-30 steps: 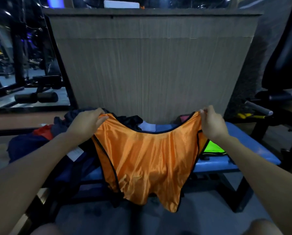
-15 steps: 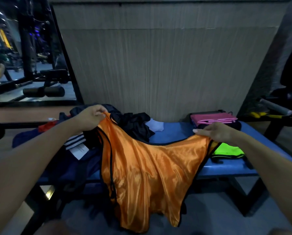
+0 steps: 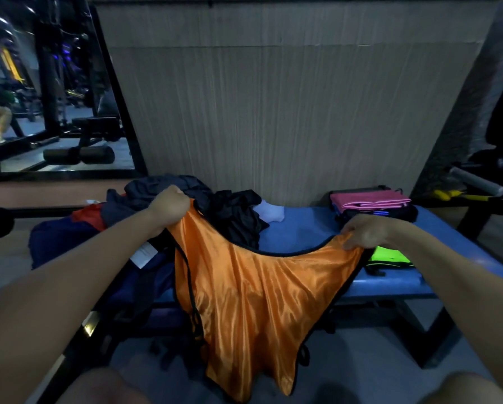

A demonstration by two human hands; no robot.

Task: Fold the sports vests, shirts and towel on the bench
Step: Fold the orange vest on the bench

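An orange sports vest [image 3: 256, 293] with black trim hangs spread in front of the blue bench [image 3: 302, 231], its lower half draping past the bench's front edge. My left hand [image 3: 171, 204] grips its upper left corner above the dark clothes pile [image 3: 209, 205]. My right hand [image 3: 364, 231] pinches the upper right corner low over the bench top. A folded neon green vest [image 3: 389, 256] lies just right of that hand.
A folded pink item [image 3: 370, 199] sits on a dark folded stack at the bench's back right. Navy and red garments [image 3: 78, 228] crowd the left end. A grey panel wall [image 3: 273, 112] stands behind; gym machines flank both sides.
Both hands have lowered the orange vest toward the bench. The right hand dropped furthest, from an upright hold to low over the bench top, so the top edge now sags.
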